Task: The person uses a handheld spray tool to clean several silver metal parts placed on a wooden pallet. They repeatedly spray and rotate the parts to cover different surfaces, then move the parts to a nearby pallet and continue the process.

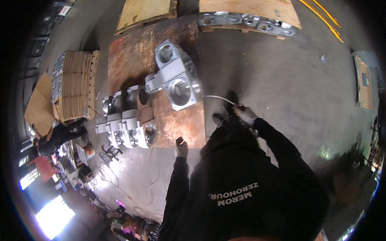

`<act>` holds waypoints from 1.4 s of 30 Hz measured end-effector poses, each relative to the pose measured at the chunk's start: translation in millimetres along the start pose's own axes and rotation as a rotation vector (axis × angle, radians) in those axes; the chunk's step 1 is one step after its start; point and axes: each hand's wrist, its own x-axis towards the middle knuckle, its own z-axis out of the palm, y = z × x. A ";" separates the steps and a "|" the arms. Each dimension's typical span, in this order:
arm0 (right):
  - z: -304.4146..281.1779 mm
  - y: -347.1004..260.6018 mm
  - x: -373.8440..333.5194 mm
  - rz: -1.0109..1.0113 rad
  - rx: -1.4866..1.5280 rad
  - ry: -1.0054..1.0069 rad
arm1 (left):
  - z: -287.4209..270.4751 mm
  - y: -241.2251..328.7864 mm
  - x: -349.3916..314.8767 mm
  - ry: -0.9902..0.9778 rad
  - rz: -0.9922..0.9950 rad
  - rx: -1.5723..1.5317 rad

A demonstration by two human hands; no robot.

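My right hand [246,115], in a pale glove, is closed around what looks like an air blow gun. Its long, thin, curved nozzle [219,97] reaches left to the table edge, with the tip close to a large grey metal casting [171,74]. That casting has big round bores in square flanges and lies on a worn, rust-stained table [181,124]. My left hand [181,148], also gloved, hangs at the near table edge with its fingers curled in and nothing visible in them. Several similar castings [130,120] stand grouped at the table's left side.
Wooden pallets [144,12] stand beyond the table, one stack [245,20] with metal castings under a board. Stacked cardboard sheets [76,86] are at left, near a person in dark clothes [60,138]. Cables [150,188] trail over the floor. A mesh crate [366,80] stands far right.
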 end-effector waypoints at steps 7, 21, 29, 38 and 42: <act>-12.2 -50.4 -18.7 0.003 0.038 -0.098 | 3.1 19.0 -0.4 -0.164 0.042 -0.231; 4.3 10.9 49.0 -0.213 -0.294 0.047 | 6.4 -88.4 -38.0 -0.228 -0.078 -0.213; -15.8 27.3 34.3 -0.269 0.018 0.151 | 10.9 41.7 -22.3 -0.152 0.015 0.113; -11.6 -6.2 30.8 0.201 0.223 -0.018 | -12.8 -25.4 -48.6 -0.105 0.024 0.129; -5.5 -4.1 35.1 -0.003 0.194 -0.009 | -26.8 -69.5 -62.5 -0.040 0.134 0.188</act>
